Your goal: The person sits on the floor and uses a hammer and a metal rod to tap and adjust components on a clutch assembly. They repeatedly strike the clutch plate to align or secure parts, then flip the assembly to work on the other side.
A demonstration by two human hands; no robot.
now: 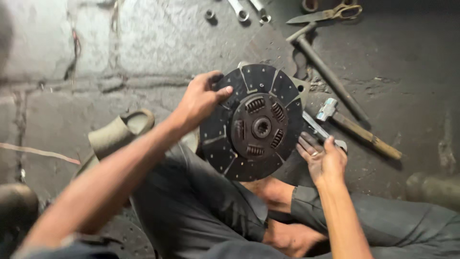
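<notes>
Overhead, the head view shows a person seated on a grimy concrete floor (158,38), legs in dark grey trousers (201,211) folded under, a bare foot (287,240) visible between the knees.

Left hand (201,98): grasps the upper left rim of a clutch disc (252,123), thumb laid on the friction face, fingers wrapped behind the edge. Disc is held up off the floor, tilted toward the camera, above the person's lap and near frame centre. Face shows dark friction segments around a metal hub with four coil springs and a splined centre hole.

Right hand (323,158): open, palm up, fingers spread, just beside the disc's lower right edge. Grasps nothing. Whether the fingertips touch the disc cannot be told. A ring shows on one finger.

Behind the disc's right side, a flat metal plate (303,87) with a hole pokes out, lying on the floor. A hammer (357,128) with a wooden handle lies right of the disc, head near the right hand. A longer dark hammer (326,69) lies above it, angled. Scissors (330,13) lie at the top edge, with spanner ends (242,12) and a nut (209,14) to their left. A worn sandal (122,132) sits left of the left forearm. Another perforated disc (127,240) lies at bottom left, partly hidden by the arm.
</notes>
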